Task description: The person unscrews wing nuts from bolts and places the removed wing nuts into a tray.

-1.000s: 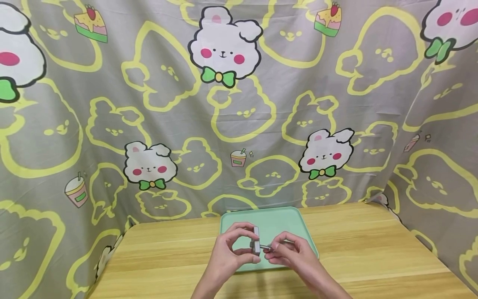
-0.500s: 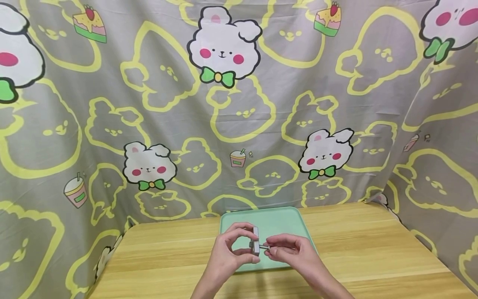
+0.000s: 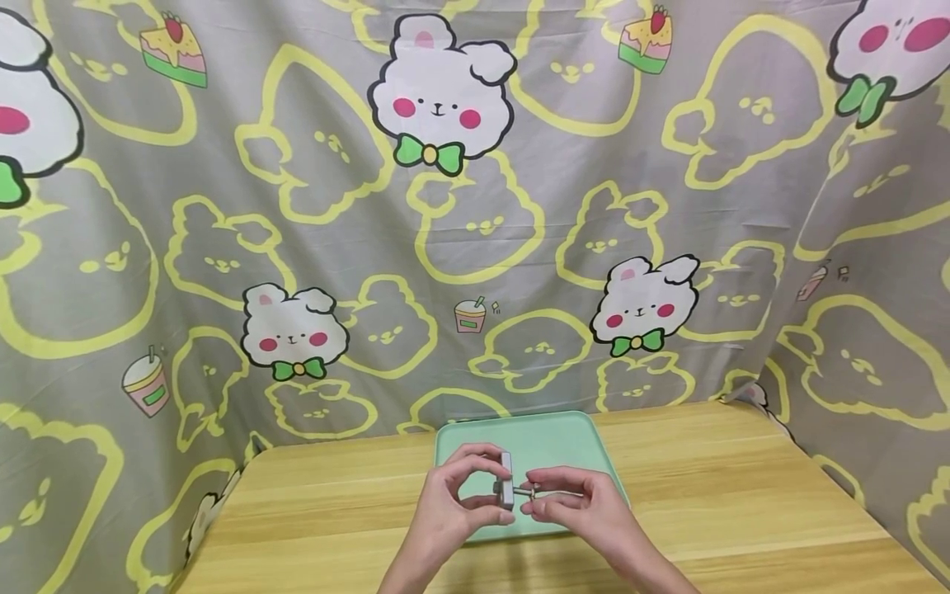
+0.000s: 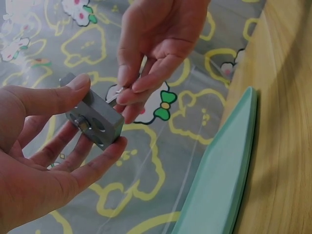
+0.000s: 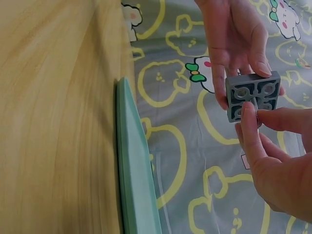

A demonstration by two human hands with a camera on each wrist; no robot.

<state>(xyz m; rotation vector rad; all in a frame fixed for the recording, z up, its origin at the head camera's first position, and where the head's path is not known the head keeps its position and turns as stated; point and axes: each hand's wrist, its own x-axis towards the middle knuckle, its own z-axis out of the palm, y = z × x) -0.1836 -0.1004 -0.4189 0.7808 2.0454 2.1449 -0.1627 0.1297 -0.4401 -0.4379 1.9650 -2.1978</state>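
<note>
A grey square block (image 3: 507,481) with round holes stands on edge above the tray, its thumb and fingertip hold coming from my left hand (image 3: 454,499). Through its middle runs a metal bolt (image 3: 521,491), whose head (image 4: 82,122) shows on the left hand's side. My right hand (image 3: 586,499) pinches a small metal nut-like piece at the bolt's far end, mostly covered by the fingertips. Recesses and ring-shaped sockets mark the face of the block (image 5: 239,100) toward the right hand in the right wrist view.
Below the hands lies a pale green tray (image 3: 560,437) with a raised rim, on a light wooden table (image 3: 334,495). A grey curtain (image 3: 356,247) with bear prints and yellow outlines hangs behind and along both sides.
My right thumb and fingers have shifted about the bolt's end, drawing slightly nearer the block. The left hand keeps the block almost still.
</note>
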